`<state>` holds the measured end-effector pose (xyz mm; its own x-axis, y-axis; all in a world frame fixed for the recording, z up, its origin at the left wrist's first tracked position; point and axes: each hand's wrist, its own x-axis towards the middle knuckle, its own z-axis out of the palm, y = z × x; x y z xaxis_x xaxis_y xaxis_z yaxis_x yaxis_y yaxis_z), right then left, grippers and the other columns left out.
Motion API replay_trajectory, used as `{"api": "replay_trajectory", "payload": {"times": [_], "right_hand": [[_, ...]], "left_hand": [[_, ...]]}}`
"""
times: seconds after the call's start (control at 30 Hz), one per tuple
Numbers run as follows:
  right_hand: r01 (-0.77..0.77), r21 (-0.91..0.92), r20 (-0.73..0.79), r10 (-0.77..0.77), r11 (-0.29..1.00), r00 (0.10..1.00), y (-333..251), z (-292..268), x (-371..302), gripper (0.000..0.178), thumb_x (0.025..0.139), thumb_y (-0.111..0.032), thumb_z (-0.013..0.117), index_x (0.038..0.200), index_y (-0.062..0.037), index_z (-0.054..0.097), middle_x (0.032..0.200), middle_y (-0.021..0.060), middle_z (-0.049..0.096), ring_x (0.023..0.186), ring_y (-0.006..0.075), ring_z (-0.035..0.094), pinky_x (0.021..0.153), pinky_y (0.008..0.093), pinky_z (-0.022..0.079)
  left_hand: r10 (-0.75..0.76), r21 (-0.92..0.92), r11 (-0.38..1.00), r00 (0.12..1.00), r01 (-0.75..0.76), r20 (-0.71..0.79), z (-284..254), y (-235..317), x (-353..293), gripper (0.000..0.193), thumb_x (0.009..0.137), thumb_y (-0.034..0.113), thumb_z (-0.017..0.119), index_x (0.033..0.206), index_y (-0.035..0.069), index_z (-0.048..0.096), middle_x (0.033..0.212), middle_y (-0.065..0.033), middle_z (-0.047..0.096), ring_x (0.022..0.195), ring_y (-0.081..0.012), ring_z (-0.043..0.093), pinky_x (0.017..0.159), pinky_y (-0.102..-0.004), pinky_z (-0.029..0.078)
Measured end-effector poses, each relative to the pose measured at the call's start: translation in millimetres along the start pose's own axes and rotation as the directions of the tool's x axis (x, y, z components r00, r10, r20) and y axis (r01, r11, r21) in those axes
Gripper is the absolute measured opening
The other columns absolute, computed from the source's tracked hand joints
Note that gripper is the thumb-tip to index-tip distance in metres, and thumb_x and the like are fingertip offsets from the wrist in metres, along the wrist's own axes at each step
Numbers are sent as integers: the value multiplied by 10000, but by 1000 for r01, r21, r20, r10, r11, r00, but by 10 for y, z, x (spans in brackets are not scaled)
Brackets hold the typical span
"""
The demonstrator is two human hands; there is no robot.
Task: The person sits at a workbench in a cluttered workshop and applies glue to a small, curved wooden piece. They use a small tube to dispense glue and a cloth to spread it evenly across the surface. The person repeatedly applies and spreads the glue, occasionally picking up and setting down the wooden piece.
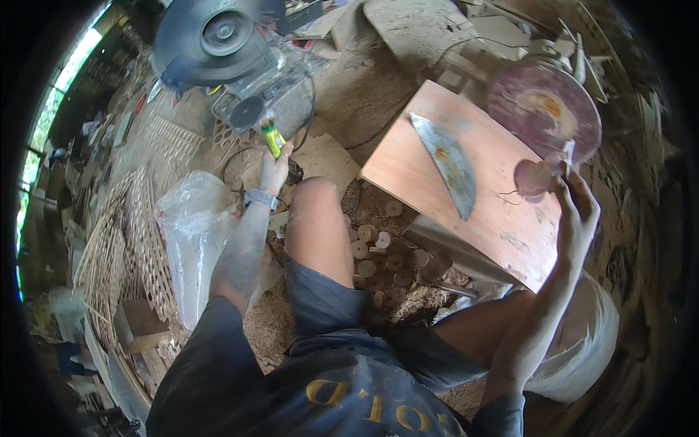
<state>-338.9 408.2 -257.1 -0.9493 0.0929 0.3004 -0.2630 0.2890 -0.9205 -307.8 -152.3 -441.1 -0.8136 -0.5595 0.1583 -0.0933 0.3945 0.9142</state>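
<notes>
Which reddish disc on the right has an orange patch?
The large one at upper right: the orange patch near its middle sets it apart from the small, plain reddish disc beside the right hand.

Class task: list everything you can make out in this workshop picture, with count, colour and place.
wheel: one, grey, top left
maroon disc: one, stained, upper right
board: one, light wood, right of centre
blade: one, grey, half-moon, on the board
small disc: one, dark red, beside the right hand
wooden discs: many, tan and brown, below the board
plastic bag: one, clear, left
strips: many, tan, far left
yellow-green item: one, in the left hand
white piece: one, in the right hand
background clutter: uncountable, mixed, around the edges
wristband: one, grey, left wrist
hands: two, left centre-left, right far right
</notes>
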Motion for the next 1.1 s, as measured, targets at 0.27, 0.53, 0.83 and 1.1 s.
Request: {"api": "replay_trajectory", "payload": {"times": [0.27,0.53,0.83,1.1], "right_hand": [[257,-526,20,-290,811,957,155,331,13,338,896,-53,722,1215,27,646,1052,110,687,900,143,674,823,291,554],[454,-821,86,-711,345,697,223,373,112,155,857,-72,763,1001,-21,739,1155,134,639,1010,251,643,797,344,555],[271,-388,-258,-386,881,886,438,453,135,293,957,-142,670,1165,64,646,1168,139,677,1003,213,659,850,340,560],[-21,-430,-374,-157,902,914,416,486,121,454,938,-200,699,1301,12,529,1248,142,574,1027,234,627,877,338,532]], "left_hand": [[-207,59,972,944,229,-259,-6,-1449,486,660,965,495,596,1295,-68,502,1201,-231,634,1091,-348,615,957,-408,450],[-197,256,937,965,238,-174,120,-1892,498,670,908,508,659,1239,-62,540,1105,-253,670,1054,-388,651,894,-448,487],[-113,344,925,982,160,-151,103,-1671,384,667,870,408,736,1272,-57,477,1094,-243,657,1026,-368,651,892,-438,500],[-151,135,978,987,158,-58,14,-1807,530,629,847,337,791,1276,-34,517,1126,-190,670,1022,-285,663,871,-375,516]]}}
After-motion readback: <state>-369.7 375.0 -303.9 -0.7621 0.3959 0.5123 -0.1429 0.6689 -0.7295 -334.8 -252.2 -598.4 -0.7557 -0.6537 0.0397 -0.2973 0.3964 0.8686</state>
